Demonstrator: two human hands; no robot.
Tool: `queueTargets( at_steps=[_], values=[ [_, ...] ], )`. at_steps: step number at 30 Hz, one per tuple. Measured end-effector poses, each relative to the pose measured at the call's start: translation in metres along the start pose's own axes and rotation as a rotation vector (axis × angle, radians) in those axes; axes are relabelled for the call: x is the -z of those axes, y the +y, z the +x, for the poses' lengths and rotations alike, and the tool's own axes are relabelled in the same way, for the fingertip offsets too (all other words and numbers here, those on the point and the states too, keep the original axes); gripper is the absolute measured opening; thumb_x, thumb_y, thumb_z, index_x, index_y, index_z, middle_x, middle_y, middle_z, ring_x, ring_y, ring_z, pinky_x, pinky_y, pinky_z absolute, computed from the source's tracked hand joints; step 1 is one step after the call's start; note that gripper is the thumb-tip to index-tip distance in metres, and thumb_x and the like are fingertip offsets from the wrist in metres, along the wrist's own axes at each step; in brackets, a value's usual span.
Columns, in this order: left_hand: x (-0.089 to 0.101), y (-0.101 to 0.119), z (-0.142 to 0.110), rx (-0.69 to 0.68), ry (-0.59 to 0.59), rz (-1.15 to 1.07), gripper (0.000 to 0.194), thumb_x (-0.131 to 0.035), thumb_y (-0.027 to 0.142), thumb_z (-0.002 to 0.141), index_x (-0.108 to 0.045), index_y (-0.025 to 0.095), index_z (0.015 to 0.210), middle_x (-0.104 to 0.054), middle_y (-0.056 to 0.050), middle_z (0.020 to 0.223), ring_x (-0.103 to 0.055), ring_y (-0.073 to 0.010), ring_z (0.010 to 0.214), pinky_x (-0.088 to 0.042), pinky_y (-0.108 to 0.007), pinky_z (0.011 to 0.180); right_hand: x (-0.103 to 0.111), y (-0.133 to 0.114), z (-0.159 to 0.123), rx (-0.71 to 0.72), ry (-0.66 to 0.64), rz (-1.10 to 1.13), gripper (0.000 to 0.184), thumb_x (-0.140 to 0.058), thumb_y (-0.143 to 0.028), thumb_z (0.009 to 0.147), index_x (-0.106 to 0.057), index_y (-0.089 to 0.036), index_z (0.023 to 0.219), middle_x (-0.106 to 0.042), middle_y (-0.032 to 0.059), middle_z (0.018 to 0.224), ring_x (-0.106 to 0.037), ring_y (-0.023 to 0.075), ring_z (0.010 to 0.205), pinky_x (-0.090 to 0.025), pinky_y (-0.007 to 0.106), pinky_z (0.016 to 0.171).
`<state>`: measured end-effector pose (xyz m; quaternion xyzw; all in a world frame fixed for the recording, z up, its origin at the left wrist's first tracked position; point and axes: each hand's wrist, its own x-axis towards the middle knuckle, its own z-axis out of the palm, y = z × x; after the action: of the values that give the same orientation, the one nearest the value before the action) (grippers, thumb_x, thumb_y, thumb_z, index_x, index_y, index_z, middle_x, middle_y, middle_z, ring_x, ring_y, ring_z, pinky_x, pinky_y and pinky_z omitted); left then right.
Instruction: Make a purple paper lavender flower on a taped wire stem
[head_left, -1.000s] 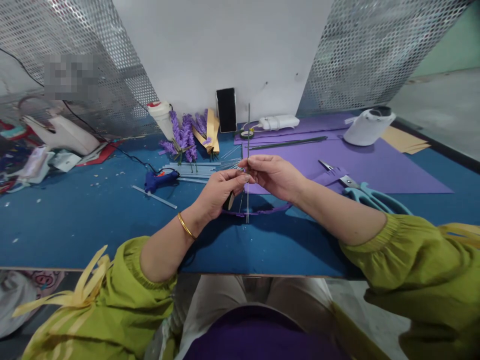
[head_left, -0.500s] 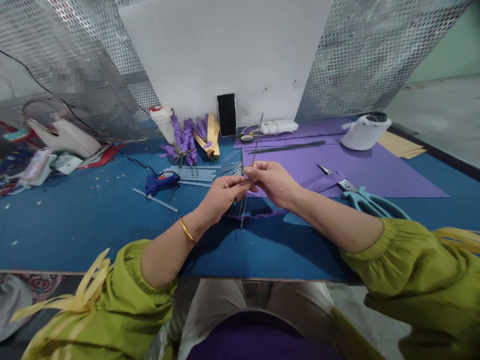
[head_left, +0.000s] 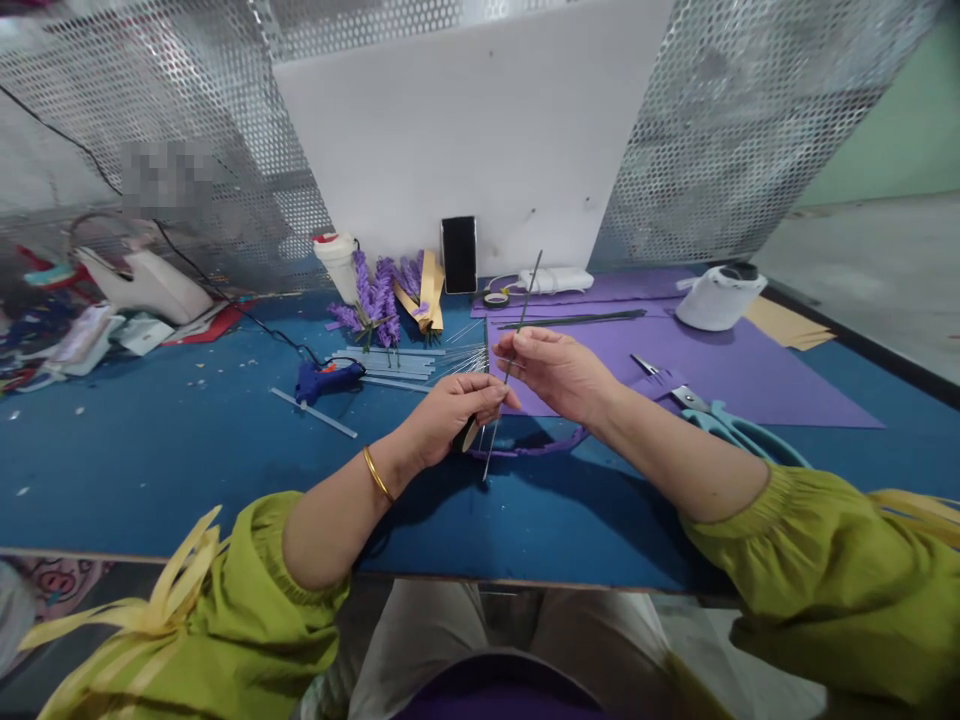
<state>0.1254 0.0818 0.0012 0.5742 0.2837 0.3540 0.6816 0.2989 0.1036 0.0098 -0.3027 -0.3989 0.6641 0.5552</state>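
Note:
My left hand (head_left: 466,410) is closed, pinching a thin floral wire (head_left: 534,275) that stands tilted, its upper part dark green. A small roll of dark tape (head_left: 468,434) sits under the left palm, partly hidden. Higher on the same wire, my right hand (head_left: 562,368) has its thumb and fingers loosely closed around it. The bare lower end of the wire points down toward me. Beneath the hands, a purple strip (head_left: 536,447) lies on the blue table. Loose silvery wires (head_left: 466,354) fan out just beyond the left hand.
A blue glue gun (head_left: 326,380) and glue sticks (head_left: 394,366) lie left. Purple flower stems (head_left: 379,300), a white cup (head_left: 337,265) and a phone (head_left: 459,255) stand behind. Scissors (head_left: 720,420), purple sheets (head_left: 780,385), green wires (head_left: 585,319) and a white container (head_left: 720,298) are right.
My hands have moved slightly apart: the right is higher along the wire, its fingers looser. The tape roll under the left hand shows more. The camera view has tilted up a little.

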Motion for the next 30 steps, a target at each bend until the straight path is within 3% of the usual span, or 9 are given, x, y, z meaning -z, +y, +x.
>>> queueTargets(
  at_steps=[12, 15, 18, 21, 24, 30],
  values=[
    [-0.002, -0.002, 0.001, 0.032, -0.007, -0.006, 0.029, -0.07, 0.039, 0.081, -0.071, 0.01, 0.076, -0.035, 0.006, 0.052, -0.03, -0.0058, 0.052, -0.034, -0.022, 0.062, -0.01, 0.003, -0.005, 0.103, 0.045, -0.098, 0.038, -0.092, -0.036, 0.054, -0.058, -0.02, 0.05, -0.049, -0.0038, 0.058, -0.05, 0.0124, 0.069, -0.042, 0.029, 0.077],
    [-0.002, -0.001, 0.001, 0.037, -0.013, -0.028, 0.029, -0.071, 0.04, 0.08, -0.071, 0.011, 0.076, -0.034, 0.006, 0.052, -0.03, -0.0059, 0.052, -0.033, -0.021, 0.061, -0.008, 0.003, -0.004, 0.078, 0.054, -0.129, 0.035, -0.09, -0.044, 0.056, -0.065, -0.02, 0.056, -0.056, -0.002, 0.064, -0.052, 0.013, 0.071, -0.043, 0.03, 0.078],
    [-0.001, -0.001, 0.001, 0.039, -0.014, -0.046, 0.028, -0.07, 0.04, 0.08, -0.071, 0.012, 0.074, -0.034, 0.007, 0.051, -0.03, -0.0056, 0.051, -0.037, -0.022, 0.065, -0.006, -0.001, -0.003, 0.052, 0.022, -0.121, 0.037, -0.085, -0.055, 0.061, -0.075, -0.021, 0.075, -0.068, 0.0025, 0.085, -0.058, 0.0154, 0.081, -0.045, 0.032, 0.086],
    [-0.001, -0.001, 0.001, 0.036, -0.039, -0.046, 0.028, -0.07, 0.039, 0.081, -0.071, 0.012, 0.074, -0.035, 0.007, 0.052, -0.032, -0.0052, 0.052, -0.04, -0.023, 0.072, -0.003, -0.007, -0.002, 0.086, -0.001, -0.092, 0.031, -0.085, -0.049, 0.063, -0.077, -0.024, 0.08, -0.071, 0.002, 0.09, -0.059, 0.0166, 0.085, -0.046, 0.034, 0.091],
    [-0.002, -0.001, 0.0, 0.049, -0.071, -0.024, 0.029, -0.069, 0.04, 0.082, -0.072, 0.012, 0.076, -0.034, 0.007, 0.053, -0.031, -0.0054, 0.052, -0.038, -0.023, 0.068, -0.001, -0.009, -0.001, 0.128, 0.036, -0.104, 0.024, -0.088, -0.041, 0.06, -0.074, -0.023, 0.068, -0.068, 0.0007, 0.077, -0.057, 0.015, 0.078, -0.047, 0.033, 0.087],
    [-0.003, 0.002, -0.003, 0.042, -0.11, 0.007, 0.03, -0.065, 0.039, 0.085, -0.071, 0.011, 0.076, -0.037, 0.004, 0.053, -0.032, -0.0077, 0.053, -0.024, -0.022, 0.053, -0.003, -0.003, 0.001, 0.139, 0.095, -0.149, 0.034, -0.089, -0.044, 0.058, -0.064, -0.02, 0.057, -0.057, -0.0013, 0.065, -0.05, 0.0127, 0.067, -0.045, 0.032, 0.079]
  ],
)
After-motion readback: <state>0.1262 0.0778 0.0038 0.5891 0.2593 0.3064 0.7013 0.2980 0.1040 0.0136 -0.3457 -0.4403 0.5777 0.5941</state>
